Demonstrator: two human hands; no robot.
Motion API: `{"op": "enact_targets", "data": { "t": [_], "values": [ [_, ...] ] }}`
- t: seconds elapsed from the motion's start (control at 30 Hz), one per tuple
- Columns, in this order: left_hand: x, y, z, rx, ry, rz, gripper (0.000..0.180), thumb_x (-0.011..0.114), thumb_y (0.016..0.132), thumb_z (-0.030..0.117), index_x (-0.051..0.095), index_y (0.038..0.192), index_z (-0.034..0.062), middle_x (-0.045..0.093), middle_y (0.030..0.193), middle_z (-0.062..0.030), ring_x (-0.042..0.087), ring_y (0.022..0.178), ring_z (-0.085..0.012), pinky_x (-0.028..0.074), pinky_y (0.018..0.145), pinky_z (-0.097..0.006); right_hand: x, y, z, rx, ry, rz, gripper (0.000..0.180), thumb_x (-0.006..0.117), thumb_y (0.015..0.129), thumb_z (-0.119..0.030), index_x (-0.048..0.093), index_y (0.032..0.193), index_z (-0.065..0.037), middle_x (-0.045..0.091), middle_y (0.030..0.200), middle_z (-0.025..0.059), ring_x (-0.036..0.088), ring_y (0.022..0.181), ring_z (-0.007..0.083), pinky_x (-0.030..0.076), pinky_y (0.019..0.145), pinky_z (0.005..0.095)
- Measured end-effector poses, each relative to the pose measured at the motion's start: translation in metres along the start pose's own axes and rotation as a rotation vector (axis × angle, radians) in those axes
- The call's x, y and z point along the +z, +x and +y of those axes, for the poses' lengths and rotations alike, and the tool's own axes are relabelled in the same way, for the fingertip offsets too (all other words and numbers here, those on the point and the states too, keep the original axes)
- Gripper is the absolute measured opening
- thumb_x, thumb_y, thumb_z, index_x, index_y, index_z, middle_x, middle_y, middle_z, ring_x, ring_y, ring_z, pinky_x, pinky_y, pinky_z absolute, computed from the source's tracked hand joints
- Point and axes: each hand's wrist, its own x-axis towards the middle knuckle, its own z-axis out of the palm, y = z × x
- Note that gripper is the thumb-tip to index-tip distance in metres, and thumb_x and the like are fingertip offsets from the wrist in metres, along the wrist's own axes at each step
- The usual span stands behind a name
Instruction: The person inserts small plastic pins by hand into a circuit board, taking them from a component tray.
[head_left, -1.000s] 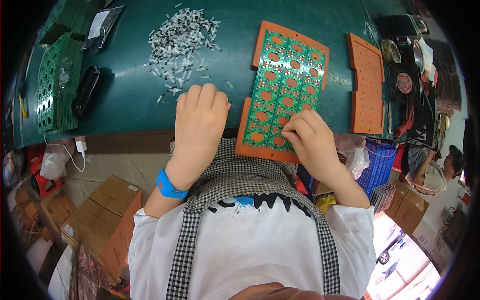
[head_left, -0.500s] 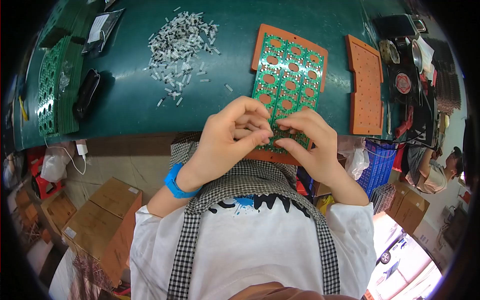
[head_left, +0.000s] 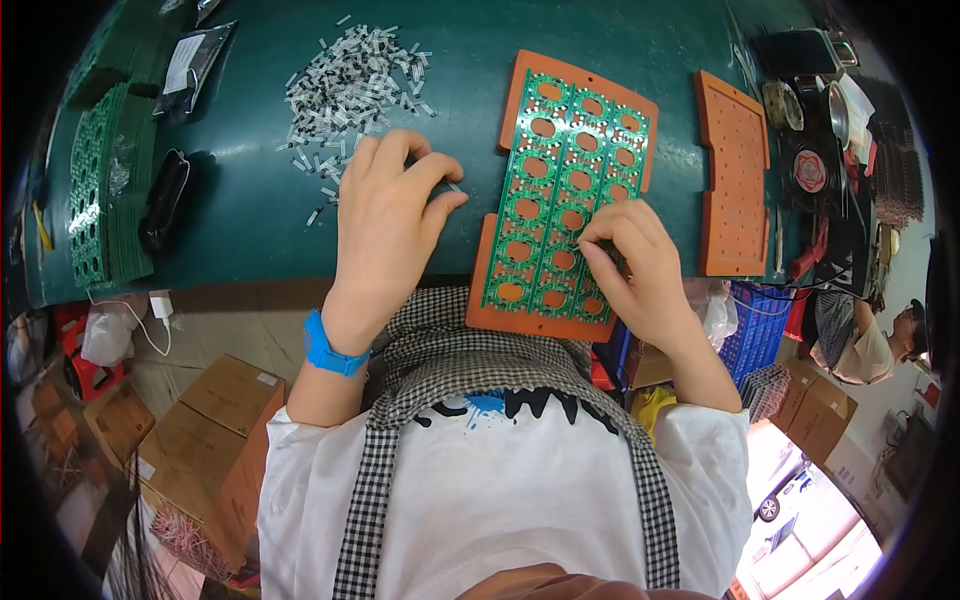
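My left hand (head_left: pixel 392 215), with a blue band on its wrist, hovers at the near side of a pile of small clear-and-dark components (head_left: pixel 350 85). Its thumb and forefinger are apart, and one loose component (head_left: pixel 453 187) shows between their tips. Over the green circuit board panel (head_left: pixel 532 168) my right hand (head_left: pixel 638 262) pinches with thumb and forefinger near the middle column of oval cutouts. Whatever lies in that pinch is too small to make out. The panel rests on an orange fixture plate (head_left: pixel 540 326), which overhangs the table's near edge.
A second orange plate (head_left: pixel 735 180) lies to the right on the green table (head_left: pixel 250 215). Stacked green panels (head_left: pixel 100 190), a black pouch (head_left: pixel 166 200) and a labelled dark bag (head_left: pixel 195 70) occupy the left side. Cartons (head_left: pixel 215 410) and a blue crate (head_left: pixel 752 335) stand below.
My left hand has moved left and away from the board toward the component pile, its fingers spreading. The right hand stays over the board and its fingertips have closed together.
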Motion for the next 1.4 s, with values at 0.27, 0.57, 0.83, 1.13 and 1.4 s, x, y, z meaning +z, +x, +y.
{"op": "enact_targets", "data": {
  "t": [0.27,0.57,0.83,1.13,1.4],
  "values": [
    [0.009,-0.003,-0.004,0.094,0.082,-0.097,0.016,0.07,0.076,0.007,0.06,0.089,0.0044,0.053,0.086,-0.0089,0.051,0.083,-0.0272,0.043,0.072,-0.038,0.001,0.003,0.002,0.008,-0.012,-0.082,0.012,0.064,0.079,0.001,0.055,0.086,-0.002,0.054,0.087,0.0105,0.055,0.085,0.0297,0.046,0.073,0.0376],
    [0.002,-0.007,0.002,-0.011,-0.254,0.009,0.019,0.068,0.079,0.0,0.061,0.097,0.0011,0.059,0.085,-0.0108,0.058,0.076,-0.0261,0.047,0.067,-0.035,0.01,0.001,0.004,-0.005,-0.064,0.009,0.013,0.067,0.077,-0.001,0.055,0.084,-0.003,0.054,0.085,0.0095,0.055,0.082,0.0297,0.046,0.072,0.0374],
    [-0.001,-0.006,0.022,-0.55,-1.332,-0.309,0.023,0.062,0.088,-0.003,0.058,0.11,-0.0049,0.069,0.089,-0.0106,0.067,0.086,-0.0131,0.054,0.076,-0.023,0.0,0.003,-0.006,-0.237,-0.324,0.038,0.025,0.075,0.069,-0.008,0.065,0.093,-0.006,0.061,0.089,0.0029,0.059,0.081,0.0216,0.046,0.069,0.0349],
    [0.013,-0.01,0.04,-0.5,-1.359,-0.389,0.03,0.065,0.085,-0.001,0.058,0.115,0.0002,0.067,0.083,-0.0039,0.058,0.07,-0.009,0.046,0.059,-0.024,-0.004,0.011,-0.006,-0.382,-0.194,0.116,0.022,0.073,0.071,-0.008,0.064,0.091,-0.007,0.063,0.094,0.0051,0.06,0.081,0.0234,0.045,0.071,0.0347],
    [-0.005,0.003,-0.017,-0.187,0.268,0.208,0.02,0.074,0.077,0.014,0.065,0.094,0.009,0.057,0.093,-0.0037,0.051,0.093,-0.0261,0.038,0.082,-0.039,-0.005,0.026,0.017,0.015,-0.067,-0.004,0.01,0.064,0.08,0.0,0.057,0.087,-0.002,0.056,0.092,0.0094,0.055,0.09,0.0291,0.046,0.078,0.0376]
  ]
}}
